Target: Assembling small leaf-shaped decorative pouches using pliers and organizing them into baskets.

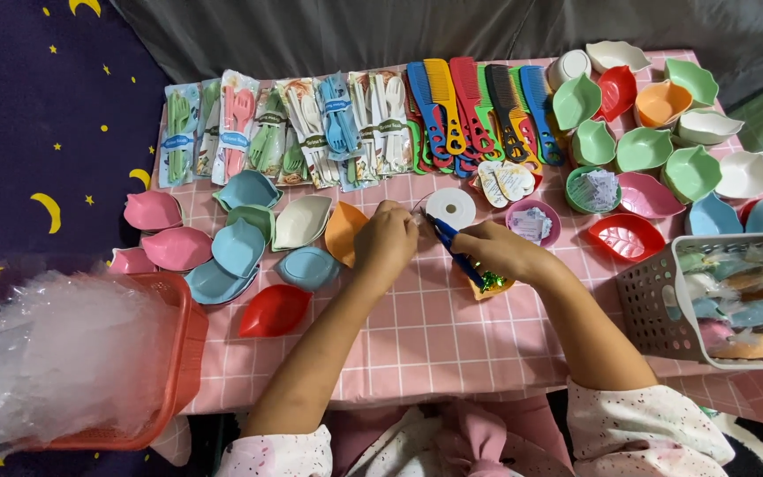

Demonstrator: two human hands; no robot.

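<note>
Pink checked cloth covers the tabletop point(434, 336), and both forearms reach forward over it from the near edge, converging toward its middle. Beyond the hands, at the far edge, lie packets of plastic cutlery point(284, 128) and a fan of coloured combs point(479, 106). Leaf-shaped plastic dishes point(240, 247) cluster to the left of the left hand, and more dishes point(655, 141) spread beyond and to the right of the right hand. An orange basket of clear plastic bags point(72, 353) sits well to the left, a white mesh basket point(664, 300) to the right.

Between the two hands, just beyond them, lies a white spool of ribbon or tape point(450, 208), about equally near to each. The left hand point(386, 240) is curled, knuckles up, fingertips pinched on something small that I cannot make out. The right hand point(492, 247) grips blue-handled scissors point(452, 247), whose long axis runs diagonally, tip pointing up and left toward the left hand's fingertips. Something shiny and green point(492, 283) sits in an orange dish just under the right wrist.
</note>
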